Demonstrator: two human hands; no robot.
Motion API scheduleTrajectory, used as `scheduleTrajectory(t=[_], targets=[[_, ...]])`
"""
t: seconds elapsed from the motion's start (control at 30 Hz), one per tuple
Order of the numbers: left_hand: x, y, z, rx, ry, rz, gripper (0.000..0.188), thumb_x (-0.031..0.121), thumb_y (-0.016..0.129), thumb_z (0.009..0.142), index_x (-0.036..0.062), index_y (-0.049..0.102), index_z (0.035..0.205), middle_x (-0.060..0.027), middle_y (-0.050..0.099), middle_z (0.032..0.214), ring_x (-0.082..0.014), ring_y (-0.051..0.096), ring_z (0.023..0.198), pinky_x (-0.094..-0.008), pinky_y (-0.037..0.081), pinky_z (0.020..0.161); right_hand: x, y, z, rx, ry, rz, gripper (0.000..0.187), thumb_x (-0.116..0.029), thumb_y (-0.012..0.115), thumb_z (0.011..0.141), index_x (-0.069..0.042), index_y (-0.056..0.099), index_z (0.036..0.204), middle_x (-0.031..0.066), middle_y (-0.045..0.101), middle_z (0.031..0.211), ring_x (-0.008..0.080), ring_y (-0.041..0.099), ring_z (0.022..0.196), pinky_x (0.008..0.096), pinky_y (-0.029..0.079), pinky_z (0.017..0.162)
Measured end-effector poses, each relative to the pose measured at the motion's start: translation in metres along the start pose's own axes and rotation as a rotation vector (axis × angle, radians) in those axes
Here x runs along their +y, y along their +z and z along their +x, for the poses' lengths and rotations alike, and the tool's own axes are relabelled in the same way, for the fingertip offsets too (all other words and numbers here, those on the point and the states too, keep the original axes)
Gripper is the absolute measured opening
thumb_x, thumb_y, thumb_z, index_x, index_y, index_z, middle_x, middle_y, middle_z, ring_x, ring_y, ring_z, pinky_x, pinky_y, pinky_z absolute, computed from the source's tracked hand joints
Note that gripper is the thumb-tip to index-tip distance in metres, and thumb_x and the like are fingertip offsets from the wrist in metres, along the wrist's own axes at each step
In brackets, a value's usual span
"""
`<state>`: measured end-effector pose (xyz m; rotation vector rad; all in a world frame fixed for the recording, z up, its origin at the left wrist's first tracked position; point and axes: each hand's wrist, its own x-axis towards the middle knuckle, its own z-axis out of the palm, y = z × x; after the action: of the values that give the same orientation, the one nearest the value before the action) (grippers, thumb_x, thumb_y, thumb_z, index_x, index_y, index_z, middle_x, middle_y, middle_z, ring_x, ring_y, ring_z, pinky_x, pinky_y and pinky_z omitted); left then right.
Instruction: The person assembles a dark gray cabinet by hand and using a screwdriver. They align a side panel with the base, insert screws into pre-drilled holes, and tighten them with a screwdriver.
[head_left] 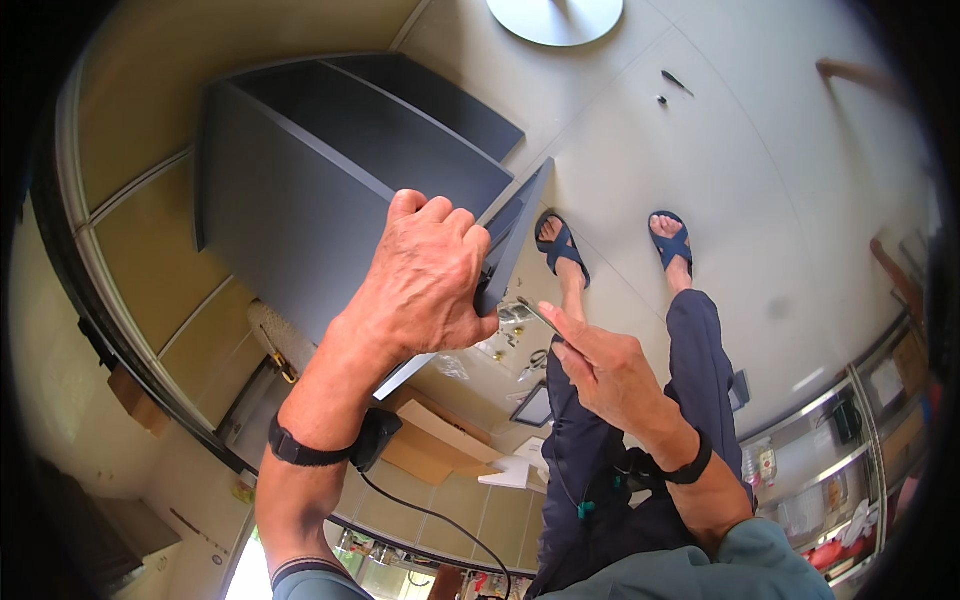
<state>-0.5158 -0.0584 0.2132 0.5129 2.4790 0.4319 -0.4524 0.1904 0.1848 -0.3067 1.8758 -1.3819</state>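
Note:
A dark grey cabinet [300, 190] with open compartments stands to my left. Its narrow grey panel [519, 232], a door or drawer front, sticks out on the near right side. My left hand [425, 270] is closed over the panel's lower end, thumb at the bottom corner. Below and to the right, my right hand [612, 378] pinches a thin metal tool [538, 315] along the outstretched index finger; its tip points at the panel's lower corner, and its exact kind is too small to make out. My left hand hides part of the cabinet edge.
Small hardware in clear bags [512, 320] and scissors [534, 366] lie on the floor beside my leg. An opened cardboard box [440, 440] is close by. Farther off lie a screwdriver [678, 82] and a round white base [560, 22]. Shelving [820, 480] stands at right.

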Motion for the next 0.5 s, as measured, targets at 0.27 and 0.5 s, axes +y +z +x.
scheduleTrajectory(t=[0.27,0.5], targets=[[0.002,0.007,-0.001,0.082,-0.021,-0.013,0.035,0.027,0.075,0.047,0.0055,0.052,0.064,-0.009,0.049,0.068,-0.0271,0.05,0.071,-0.0407,0.038,0.084,0.002,0.014,0.001,0.155,-0.031,-0.215,0.055,0.004,0.071,0.079,-0.016,0.064,0.13,0.0111,0.058,0.071,0.03,0.064,0.075,0.0372,0.049,0.056],[0.003,0.008,-0.001,0.101,-0.009,-0.001,0.035,0.025,0.074,0.047,0.0057,0.052,0.065,-0.0094,0.05,0.068,-0.0279,0.05,0.071,-0.041,0.039,0.082,0.006,0.023,0.002,0.257,-0.098,-0.249,0.057,0.006,0.075,0.072,-0.017,0.068,0.123,0.0072,0.047,0.061,0.0495,0.057,0.11,0.045,0.049,0.057]])
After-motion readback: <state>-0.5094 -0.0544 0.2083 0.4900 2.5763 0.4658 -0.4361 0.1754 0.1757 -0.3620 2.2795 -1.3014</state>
